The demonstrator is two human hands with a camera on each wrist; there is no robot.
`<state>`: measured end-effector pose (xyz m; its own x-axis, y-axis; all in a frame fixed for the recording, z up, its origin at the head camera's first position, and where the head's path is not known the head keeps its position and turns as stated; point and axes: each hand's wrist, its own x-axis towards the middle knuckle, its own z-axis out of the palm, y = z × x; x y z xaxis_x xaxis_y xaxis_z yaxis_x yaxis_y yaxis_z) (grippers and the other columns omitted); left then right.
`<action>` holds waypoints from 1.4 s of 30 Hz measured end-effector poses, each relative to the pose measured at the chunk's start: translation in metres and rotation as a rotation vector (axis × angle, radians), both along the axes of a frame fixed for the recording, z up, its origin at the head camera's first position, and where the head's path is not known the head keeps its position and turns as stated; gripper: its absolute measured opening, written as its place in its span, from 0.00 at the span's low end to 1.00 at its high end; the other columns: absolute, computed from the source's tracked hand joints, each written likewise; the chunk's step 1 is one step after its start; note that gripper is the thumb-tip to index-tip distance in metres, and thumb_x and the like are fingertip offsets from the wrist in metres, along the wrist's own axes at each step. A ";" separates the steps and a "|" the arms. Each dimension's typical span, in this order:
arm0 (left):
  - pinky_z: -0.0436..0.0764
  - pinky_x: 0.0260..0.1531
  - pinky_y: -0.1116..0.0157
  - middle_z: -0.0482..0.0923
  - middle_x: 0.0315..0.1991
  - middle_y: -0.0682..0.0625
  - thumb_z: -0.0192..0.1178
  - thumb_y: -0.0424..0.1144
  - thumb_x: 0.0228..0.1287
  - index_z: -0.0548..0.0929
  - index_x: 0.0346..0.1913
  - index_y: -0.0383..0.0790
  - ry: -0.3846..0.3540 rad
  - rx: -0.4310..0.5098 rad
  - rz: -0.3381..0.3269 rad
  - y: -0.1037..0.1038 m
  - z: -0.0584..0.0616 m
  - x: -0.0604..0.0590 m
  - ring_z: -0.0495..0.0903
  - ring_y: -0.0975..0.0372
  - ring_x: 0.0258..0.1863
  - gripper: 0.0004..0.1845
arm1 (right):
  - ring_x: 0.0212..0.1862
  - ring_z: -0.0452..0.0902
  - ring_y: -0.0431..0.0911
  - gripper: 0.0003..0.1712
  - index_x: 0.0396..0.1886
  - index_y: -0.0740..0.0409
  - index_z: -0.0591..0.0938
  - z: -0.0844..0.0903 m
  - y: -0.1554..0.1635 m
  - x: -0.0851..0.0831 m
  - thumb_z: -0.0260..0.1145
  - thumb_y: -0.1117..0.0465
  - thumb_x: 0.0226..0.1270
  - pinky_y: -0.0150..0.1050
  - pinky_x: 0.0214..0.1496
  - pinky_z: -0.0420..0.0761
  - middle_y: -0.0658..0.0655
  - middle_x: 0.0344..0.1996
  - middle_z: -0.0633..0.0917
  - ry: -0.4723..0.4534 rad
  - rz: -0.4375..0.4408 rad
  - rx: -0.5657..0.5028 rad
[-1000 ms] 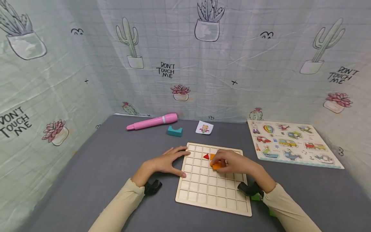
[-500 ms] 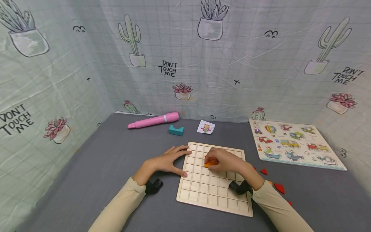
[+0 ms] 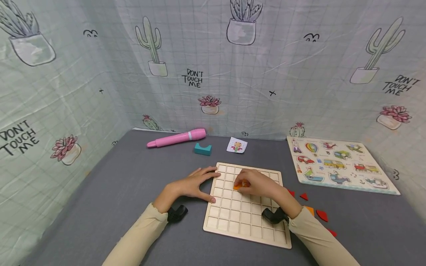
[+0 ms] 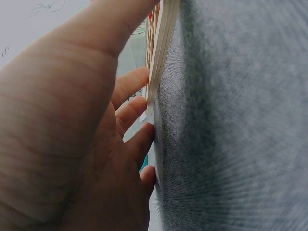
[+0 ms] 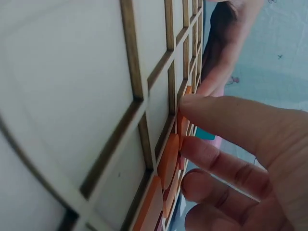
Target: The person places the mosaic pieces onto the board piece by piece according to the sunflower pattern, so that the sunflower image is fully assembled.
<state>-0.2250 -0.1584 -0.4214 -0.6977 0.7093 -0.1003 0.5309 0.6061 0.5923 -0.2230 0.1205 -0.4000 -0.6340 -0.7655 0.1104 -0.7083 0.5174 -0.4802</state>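
Thumb and forefinger of my right hand (image 3: 256,183) pinch a small orange tile (image 5: 183,120) down at the surface of a wooden grid board (image 3: 233,214). More orange tiles (image 5: 168,161) sit in the board's cells beside the fingers in the right wrist view; the head view mostly hides them behind the hand. My left hand (image 3: 191,186) lies at the board's left edge with fingers spread, its thumb and forefinger touching the rim. In the left wrist view, its fingertips (image 4: 139,77) reach along the edge of the board.
Right of the board lie loose red tiles (image 3: 322,215) and an orange tile (image 3: 310,210), partly behind the sleeve. Behind the board are a teal arch block (image 3: 203,150), a small picture card (image 3: 237,145) and a pink pen-shaped object (image 3: 176,139). A vehicle puzzle board (image 3: 342,166) lies back right.
My right hand has shifted left across the board with the orange tile and now stays nearly still. Red tiles have come into sight beside the forearm; green ones are now hidden. My left hand stays put.
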 end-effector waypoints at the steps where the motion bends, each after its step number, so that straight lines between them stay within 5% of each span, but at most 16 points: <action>1: 0.39 0.74 0.46 0.48 0.77 0.46 0.71 0.54 0.56 0.61 0.75 0.45 0.001 0.001 -0.002 0.000 0.000 0.000 0.47 0.52 0.76 0.46 | 0.36 0.76 0.45 0.05 0.38 0.61 0.86 0.000 0.000 0.000 0.70 0.67 0.62 0.36 0.40 0.79 0.54 0.36 0.83 0.005 -0.002 0.006; 13: 0.40 0.74 0.46 0.48 0.77 0.46 0.70 0.55 0.56 0.61 0.75 0.45 -0.001 -0.007 -0.001 0.003 0.001 0.000 0.47 0.52 0.76 0.47 | 0.37 0.77 0.45 0.06 0.38 0.63 0.87 -0.001 0.002 0.001 0.71 0.68 0.61 0.38 0.40 0.80 0.55 0.36 0.84 0.030 -0.005 0.011; 23: 0.40 0.74 0.46 0.49 0.77 0.45 0.71 0.54 0.56 0.61 0.74 0.44 0.003 0.007 -0.005 0.003 0.000 0.000 0.48 0.51 0.76 0.46 | 0.32 0.72 0.43 0.05 0.37 0.59 0.87 -0.001 0.014 0.005 0.70 0.64 0.63 0.33 0.34 0.75 0.53 0.36 0.81 -0.080 -0.030 -0.071; 42: 0.39 0.74 0.45 0.48 0.77 0.44 0.70 0.54 0.56 0.61 0.74 0.44 -0.008 0.004 0.007 0.001 0.000 0.000 0.46 0.49 0.76 0.46 | 0.26 0.67 0.34 0.05 0.39 0.56 0.86 0.002 0.085 0.032 0.67 0.61 0.67 0.30 0.26 0.73 0.47 0.33 0.83 -0.088 -0.124 -0.122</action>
